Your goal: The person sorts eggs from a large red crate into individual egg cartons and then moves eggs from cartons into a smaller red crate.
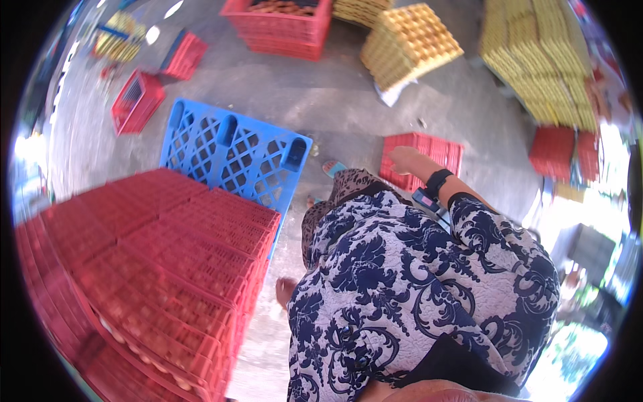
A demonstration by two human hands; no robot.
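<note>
My right hand [403, 160], with a black band on the wrist, is over a red plastic crate [444, 151] on the floor. Its fingers are blurred, and I cannot tell whether it touches or grips the crate. My left hand [285, 291] hangs low at my side, partly hidden by my patterned shirt; its fingers are unclear. Left of me stand stacked red plastic crates [201, 236], with pale, egg-like rounded things showing through the nearer ones. A blue plastic pallet [228, 130] shows beyond the stack's far edge. A small device [425, 200] is beside my right wrist.
Ahead are a large red crate [289, 32] with brown rounded items and a stack of yellowish egg trays [412, 45]. Small red crates [135, 103] lie at the far left. Tall tray stacks [540, 65] and more red crates [552, 151] stand to the right.
</note>
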